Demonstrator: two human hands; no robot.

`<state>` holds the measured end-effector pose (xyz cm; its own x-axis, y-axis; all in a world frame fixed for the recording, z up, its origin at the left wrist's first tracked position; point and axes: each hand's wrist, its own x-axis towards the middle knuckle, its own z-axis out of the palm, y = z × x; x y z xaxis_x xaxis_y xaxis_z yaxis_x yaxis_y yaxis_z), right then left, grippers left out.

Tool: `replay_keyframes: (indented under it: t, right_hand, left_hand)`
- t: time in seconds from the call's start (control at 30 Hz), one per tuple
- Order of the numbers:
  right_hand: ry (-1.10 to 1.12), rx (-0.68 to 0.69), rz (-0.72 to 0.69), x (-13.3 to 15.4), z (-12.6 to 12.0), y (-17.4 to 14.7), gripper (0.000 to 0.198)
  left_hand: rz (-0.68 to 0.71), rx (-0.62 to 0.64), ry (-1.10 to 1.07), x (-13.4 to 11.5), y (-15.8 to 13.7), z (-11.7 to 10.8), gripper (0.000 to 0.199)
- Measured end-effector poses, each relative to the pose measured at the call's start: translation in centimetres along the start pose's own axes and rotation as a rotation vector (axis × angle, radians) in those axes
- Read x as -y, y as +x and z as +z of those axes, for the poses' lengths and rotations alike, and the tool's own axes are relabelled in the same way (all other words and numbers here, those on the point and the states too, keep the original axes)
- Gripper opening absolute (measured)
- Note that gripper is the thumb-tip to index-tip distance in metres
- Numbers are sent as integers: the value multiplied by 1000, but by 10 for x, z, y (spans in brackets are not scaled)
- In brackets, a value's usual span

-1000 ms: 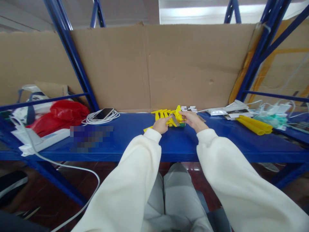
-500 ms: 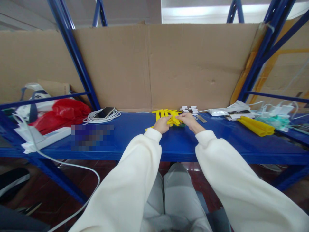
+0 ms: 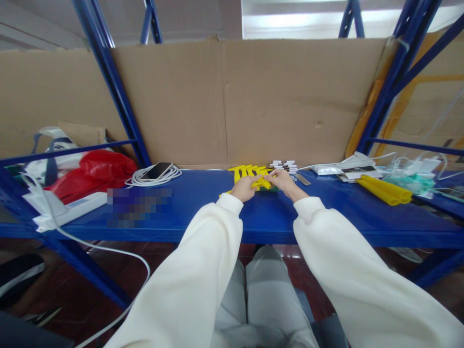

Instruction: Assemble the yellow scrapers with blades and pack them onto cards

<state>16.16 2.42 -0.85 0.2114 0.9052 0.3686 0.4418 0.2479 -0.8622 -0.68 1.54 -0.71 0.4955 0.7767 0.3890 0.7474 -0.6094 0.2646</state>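
My left hand point(image 3: 245, 188) is closed on one side of a yellow plastic piece point(image 3: 260, 183), over the middle of the blue shelf. From the other side my right hand point(image 3: 284, 182) pinches the same piece; its exact shape is partly hidden by my fingers. Just behind my hands lies a row of several yellow T-shaped plastic tools point(image 3: 249, 169). Small black-and-white packs point(image 3: 283, 165) are stacked behind my right hand, with a flat grey strip point(image 3: 302, 179) beside it. Something dark green point(image 3: 274, 190) shows under my hands.
A phone point(image 3: 158, 170) rests on a coiled white cable point(image 3: 136, 181) at left, near a red bag point(image 3: 96, 171) and a white power strip point(image 3: 78, 209). Yellow tubes point(image 3: 386, 190) lie at right. A cardboard panel point(image 3: 290, 101) stands behind the blue shelf point(image 3: 203, 220).
The yellow piece has turned between my fingers and now sits lower and flatter. Both hands have stayed in nearly the same place, still on it.
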Motion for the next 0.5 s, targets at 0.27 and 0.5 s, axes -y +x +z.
replay_keyframes:
  t: [0.27, 0.5]
  right_hand:
    - [-236, -311, 34, -21, -42, 22, 11]
    - [-532, -241, 278, -44, -69, 20, 18]
  left_hand:
    - [-12, -19, -4, 3, 3, 2, 49]
    - [-24, -10, 9, 1, 1, 1, 45]
